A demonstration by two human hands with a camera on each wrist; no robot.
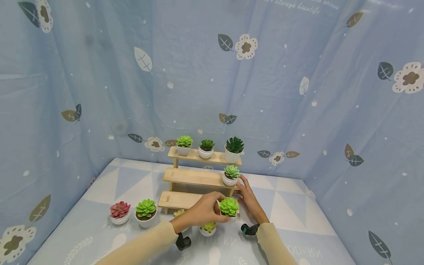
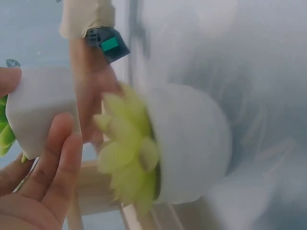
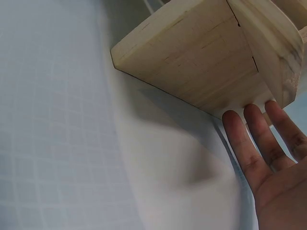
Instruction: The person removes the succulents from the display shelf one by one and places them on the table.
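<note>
The left hand (image 1: 207,210) pinches a white pot with a bright green succulent (image 1: 229,207) at the right end of the bottom shelf of a wooden three-step stand (image 1: 190,176). In the left wrist view, thumb and fingers grip that angular white pot (image 2: 43,105). The right hand (image 1: 249,198) is at the stand's right side, its fingers fairly straight; in the right wrist view the fingertips (image 3: 249,112) meet the wooden side piece (image 3: 268,52). A pale green succulent (image 1: 230,175) stands on the middle shelf, right end. Whether the held pot touches the shelf is unclear.
Three potted succulents (image 1: 206,148) stand along the top shelf. On the table (image 1: 102,235), a red succulent (image 1: 120,212) and a green one (image 1: 145,213) are at left; a yellow-green one (image 1: 208,228) is below the left hand, another partly hidden behind its wrist.
</note>
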